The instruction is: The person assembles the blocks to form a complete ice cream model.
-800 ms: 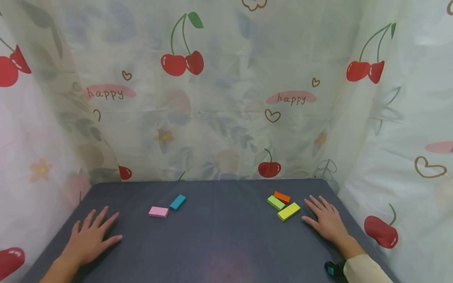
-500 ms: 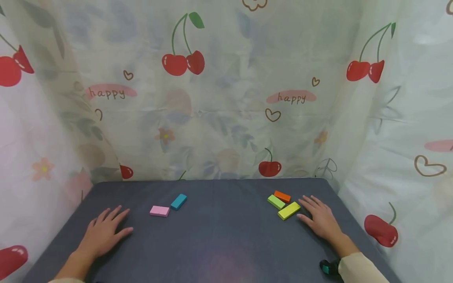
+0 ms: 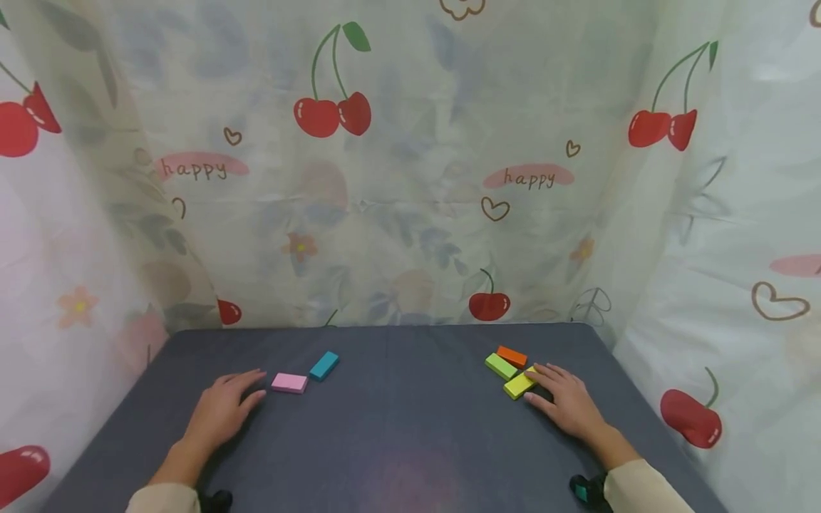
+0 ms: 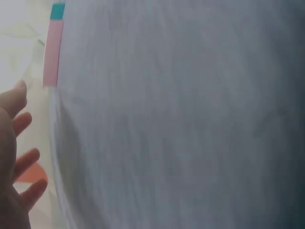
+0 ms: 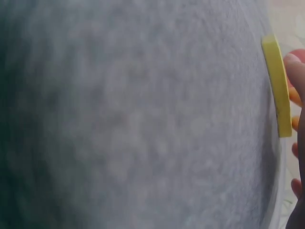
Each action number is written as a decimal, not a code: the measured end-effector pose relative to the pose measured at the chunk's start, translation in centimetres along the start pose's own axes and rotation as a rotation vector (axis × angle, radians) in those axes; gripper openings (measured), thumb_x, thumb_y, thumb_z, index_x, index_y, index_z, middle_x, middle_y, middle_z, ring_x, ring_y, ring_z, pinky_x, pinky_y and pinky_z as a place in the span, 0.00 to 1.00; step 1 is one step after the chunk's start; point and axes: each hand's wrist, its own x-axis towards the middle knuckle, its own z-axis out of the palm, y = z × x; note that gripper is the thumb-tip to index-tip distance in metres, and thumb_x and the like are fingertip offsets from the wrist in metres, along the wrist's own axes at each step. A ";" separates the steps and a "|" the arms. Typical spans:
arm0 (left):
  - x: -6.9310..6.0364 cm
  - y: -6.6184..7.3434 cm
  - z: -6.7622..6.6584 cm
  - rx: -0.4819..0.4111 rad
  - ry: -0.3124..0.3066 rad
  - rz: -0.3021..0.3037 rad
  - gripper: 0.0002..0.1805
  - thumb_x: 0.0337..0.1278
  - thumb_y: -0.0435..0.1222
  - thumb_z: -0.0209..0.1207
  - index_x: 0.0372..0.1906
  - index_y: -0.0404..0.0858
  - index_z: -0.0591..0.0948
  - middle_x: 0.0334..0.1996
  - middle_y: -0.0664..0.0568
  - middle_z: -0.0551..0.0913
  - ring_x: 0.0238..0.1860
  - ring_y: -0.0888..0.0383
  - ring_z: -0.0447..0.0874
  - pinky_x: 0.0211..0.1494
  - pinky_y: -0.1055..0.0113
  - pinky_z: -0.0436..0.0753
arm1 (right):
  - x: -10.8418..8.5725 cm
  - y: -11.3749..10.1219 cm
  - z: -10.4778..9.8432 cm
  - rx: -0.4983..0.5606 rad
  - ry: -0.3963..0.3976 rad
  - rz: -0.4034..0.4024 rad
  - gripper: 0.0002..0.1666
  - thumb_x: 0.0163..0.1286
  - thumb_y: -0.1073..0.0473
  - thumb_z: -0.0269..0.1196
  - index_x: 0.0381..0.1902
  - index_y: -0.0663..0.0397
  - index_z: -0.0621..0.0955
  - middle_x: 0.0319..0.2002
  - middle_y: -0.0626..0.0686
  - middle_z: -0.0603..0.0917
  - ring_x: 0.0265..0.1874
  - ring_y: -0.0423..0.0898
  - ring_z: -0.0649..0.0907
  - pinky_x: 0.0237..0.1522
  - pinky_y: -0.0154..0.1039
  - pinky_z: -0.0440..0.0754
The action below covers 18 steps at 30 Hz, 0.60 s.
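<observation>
On the left of the table, a pink block (image 3: 289, 383) lies just short of a blue block (image 3: 323, 366). My left hand (image 3: 221, 410) is left of the pink block, apart from it, its fingers loosely extended and holding nothing. On the right, a yellow block (image 3: 518, 385) lies nearest me, beside a light green block (image 3: 501, 366) and an orange block (image 3: 512, 356). My right hand (image 3: 567, 402) reaches over the yellow block's right end, fingers relaxed; whether it touches cannot be told. The yellow block (image 5: 277, 86) also shows near the thumb in the right wrist view.
A dark grey cloth covers the table (image 3: 398, 420). A white curtain (image 3: 410, 164) with printed cherries hangs behind it and along both sides. Dark bands with small devices sit at both wrists.
The left hand has moved right and a little forward, towards the pink block. The right hand has shifted left, and its fingers now cover part of the yellow block. The blocks have stayed put.
</observation>
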 end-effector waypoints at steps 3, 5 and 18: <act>0.9 1.0 0.8 -0.009 -0.003 -0.015 0.22 0.62 0.42 0.63 0.59 0.37 0.80 0.59 0.40 0.77 0.58 0.34 0.71 0.55 0.34 0.66 | 0.1 -0.2 -0.2 0.013 0.001 0.003 0.30 0.69 0.39 0.60 0.62 0.49 0.79 0.63 0.59 0.75 0.64 0.63 0.69 0.60 0.68 0.58; 1.4 1.4 1.2 -0.011 -0.007 -0.030 0.22 0.62 0.42 0.63 0.58 0.37 0.81 0.59 0.39 0.77 0.59 0.34 0.70 0.55 0.34 0.66 | 0.2 -0.4 -0.2 0.030 0.004 0.008 0.29 0.69 0.40 0.60 0.61 0.49 0.80 0.62 0.59 0.76 0.62 0.63 0.70 0.59 0.68 0.58; 2.3 3.3 2.6 0.007 0.036 -0.102 0.21 0.58 0.41 0.66 0.54 0.35 0.83 0.53 0.38 0.81 0.57 0.34 0.70 0.57 0.36 0.64 | 1.1 -1.1 -0.1 0.049 0.051 0.085 0.23 0.65 0.43 0.66 0.50 0.50 0.85 0.56 0.60 0.79 0.56 0.61 0.72 0.55 0.67 0.63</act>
